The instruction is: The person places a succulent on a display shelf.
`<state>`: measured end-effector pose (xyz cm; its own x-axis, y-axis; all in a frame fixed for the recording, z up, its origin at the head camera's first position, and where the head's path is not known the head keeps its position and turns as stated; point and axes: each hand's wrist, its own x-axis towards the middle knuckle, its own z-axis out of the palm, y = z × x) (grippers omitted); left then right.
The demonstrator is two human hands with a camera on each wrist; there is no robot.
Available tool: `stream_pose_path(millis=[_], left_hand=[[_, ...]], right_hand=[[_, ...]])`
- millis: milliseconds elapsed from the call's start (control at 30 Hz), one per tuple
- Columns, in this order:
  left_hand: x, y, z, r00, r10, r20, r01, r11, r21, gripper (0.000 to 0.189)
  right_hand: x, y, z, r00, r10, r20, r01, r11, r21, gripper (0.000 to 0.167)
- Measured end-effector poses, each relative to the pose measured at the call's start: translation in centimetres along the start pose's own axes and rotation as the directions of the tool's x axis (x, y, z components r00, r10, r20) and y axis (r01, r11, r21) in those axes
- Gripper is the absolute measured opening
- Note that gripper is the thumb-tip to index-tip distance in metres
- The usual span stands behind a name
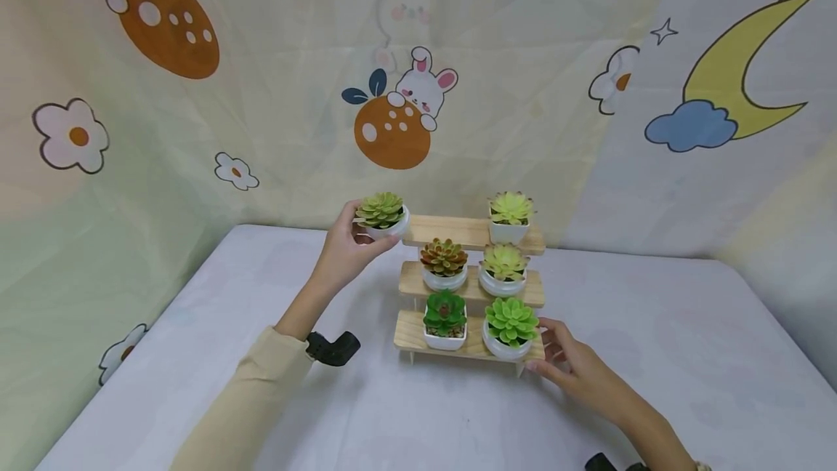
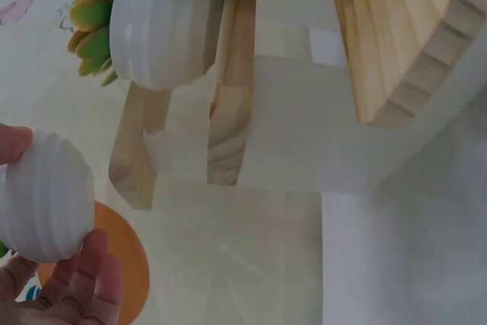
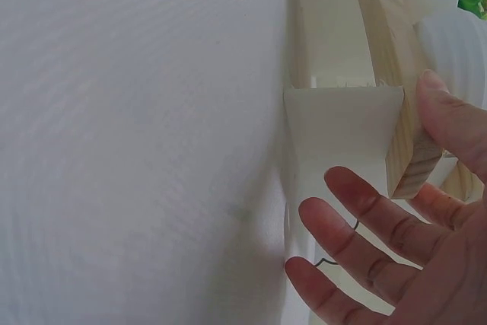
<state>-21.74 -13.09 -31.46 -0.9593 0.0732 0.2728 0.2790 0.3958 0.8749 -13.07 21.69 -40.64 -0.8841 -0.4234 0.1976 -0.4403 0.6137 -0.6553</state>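
A light green succulent in a round white pot (image 1: 384, 214) is held in my left hand (image 1: 348, 247), just off the left end of a three-step wooden plant stand (image 1: 451, 230). In the left wrist view, fingertips and thumb grip the white pot (image 2: 49, 197) from opposite sides, apart from the boards. At the stand's lower right end, my right hand (image 1: 578, 369) pinches the bottom board (image 3: 415, 154), thumb on its front edge and index finger behind. The other right fingers (image 3: 342, 234) are spread beneath. Near that thumb sits a bright green succulent (image 1: 512, 320) in a round pot.
A yellow-green succulent (image 1: 511, 211) occupies the top board's right end. The middle board carries a reddish succulent (image 1: 444, 259) and a pale green one (image 1: 503, 264). A dark green succulent (image 1: 445, 313) stands lower left. Behind the white-covered table (image 1: 458, 420) hangs a printed cloth (image 1: 510, 129).
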Motion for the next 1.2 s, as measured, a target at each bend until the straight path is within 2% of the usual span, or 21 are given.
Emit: stream_pose_path(millis=[200, 533, 733, 1000, 1200], left_hand=[[0.6, 1.2, 1.6, 0.999, 0.024, 0.038, -0.024, 1.0, -0.008, 0.064], [1.4, 1.4, 3.7, 0.993, 0.083, 0.087, -0.081, 0.996, -0.027, 0.063], [1.5, 1.6, 4.0, 0.994, 0.044, 0.101, -0.041, 0.999, -0.03, 0.062], [1.5, 1.6, 4.0, 0.99, 0.031, 0.135, -0.031, 1.0, -0.008, 0.06], [1.6, 1.7, 4.1, 0.984, 0.057, 0.171, -0.06, 0.998, 0.013, 0.057]], right_hand=[[0.0, -0.3, -0.1, 1.0, 0.025, 0.004, -0.025, 1.0, -0.003, 0.056], [-0.2, 0.2, 0.1, 1.0, -0.004, -0.007, 0.004, 1.0, 0.004, 0.054], [-0.1, 0.1, 0.2, 1.0, -0.011, -0.019, 0.011, 1.0, 0.001, 0.054], [0.0, -0.2, 0.1, 1.0, 0.014, -0.012, -0.014, 1.0, 0.01, 0.054], [0.0, -0.1, 0.1, 1.0, 0.025, 0.004, -0.025, 1.0, -0.007, 0.055]])
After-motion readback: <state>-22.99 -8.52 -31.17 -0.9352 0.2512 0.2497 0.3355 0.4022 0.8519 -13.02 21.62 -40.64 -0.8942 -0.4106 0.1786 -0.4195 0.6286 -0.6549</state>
